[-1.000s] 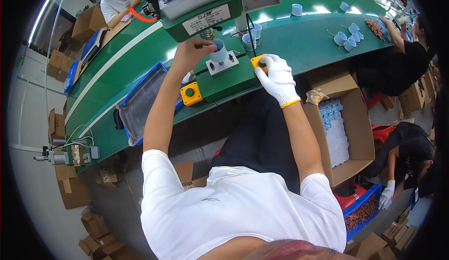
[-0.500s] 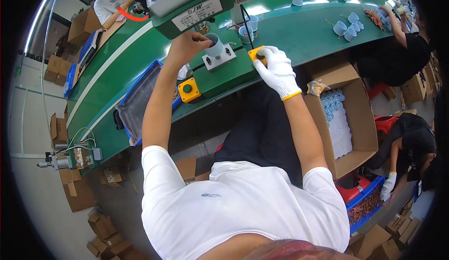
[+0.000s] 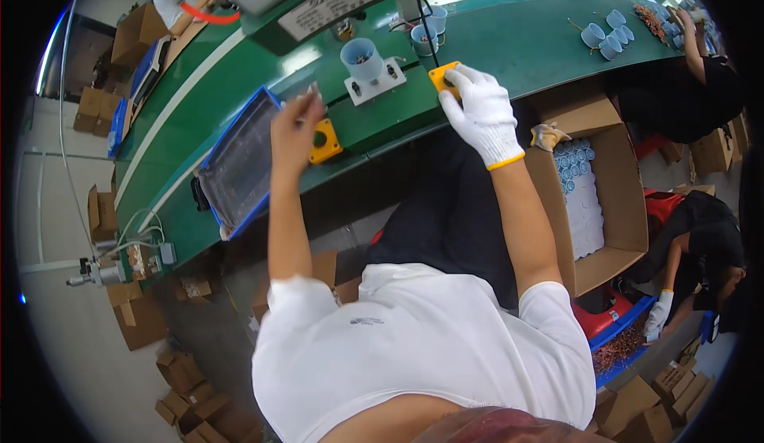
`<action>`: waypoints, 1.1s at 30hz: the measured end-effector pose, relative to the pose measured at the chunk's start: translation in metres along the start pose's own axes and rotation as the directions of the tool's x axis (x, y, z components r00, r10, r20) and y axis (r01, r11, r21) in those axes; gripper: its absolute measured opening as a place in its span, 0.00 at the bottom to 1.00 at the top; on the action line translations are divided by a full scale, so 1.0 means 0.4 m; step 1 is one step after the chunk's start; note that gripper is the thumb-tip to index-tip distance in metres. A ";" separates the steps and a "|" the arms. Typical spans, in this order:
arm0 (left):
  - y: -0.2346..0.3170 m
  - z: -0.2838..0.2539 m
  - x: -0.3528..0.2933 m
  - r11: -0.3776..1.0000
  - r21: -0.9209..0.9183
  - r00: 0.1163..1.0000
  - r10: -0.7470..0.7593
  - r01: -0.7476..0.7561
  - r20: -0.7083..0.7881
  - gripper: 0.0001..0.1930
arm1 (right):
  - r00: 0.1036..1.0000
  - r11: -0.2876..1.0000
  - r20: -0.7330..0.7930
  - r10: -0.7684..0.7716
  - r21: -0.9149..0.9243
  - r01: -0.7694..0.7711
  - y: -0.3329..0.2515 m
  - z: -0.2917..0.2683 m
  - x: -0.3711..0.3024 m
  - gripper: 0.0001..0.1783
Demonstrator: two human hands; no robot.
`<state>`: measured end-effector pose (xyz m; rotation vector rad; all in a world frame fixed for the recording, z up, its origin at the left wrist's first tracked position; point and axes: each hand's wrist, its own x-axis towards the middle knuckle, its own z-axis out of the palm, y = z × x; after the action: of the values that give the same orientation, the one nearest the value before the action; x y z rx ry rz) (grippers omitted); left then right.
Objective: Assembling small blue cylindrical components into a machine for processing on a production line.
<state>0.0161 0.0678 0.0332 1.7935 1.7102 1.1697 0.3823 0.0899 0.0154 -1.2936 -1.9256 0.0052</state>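
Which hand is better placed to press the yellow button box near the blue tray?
Left, probably. The bare left hand hangs just beside the yellow button box and the blue tray. The gloved right hand already rests on another yellow box, farther away.

Green bench (image 3: 509,41), blue tray (image 3: 239,160), blue cups (image 3: 609,33)

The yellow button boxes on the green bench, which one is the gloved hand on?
The right-hand yellow box, under the gloved right hand. The other yellow box sits uncovered beside the bare left hand, near the blue tray.
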 end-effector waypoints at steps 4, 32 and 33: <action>-0.068 0.009 -0.225 0.946 0.287 0.963 0.206 -0.151 -0.173 0.12 | 0.997 0.998 0.076 0.012 -0.063 -0.008 -0.037 -0.023 0.020 0.16; -0.034 -0.048 -0.126 0.758 0.502 0.904 0.403 -0.416 0.141 0.10 | 0.929 0.994 0.355 0.106 -0.042 -0.098 -0.006 -0.055 0.083 0.26; -0.045 -0.056 -0.119 0.886 0.367 0.958 0.240 -0.283 0.159 0.12 | 0.935 0.995 0.341 0.099 -0.045 -0.089 0.007 -0.058 0.085 0.26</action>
<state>-0.0077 0.0200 0.0182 2.3423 1.7664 0.8473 0.3933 0.1084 0.0507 -1.4799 -2.1570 0.2696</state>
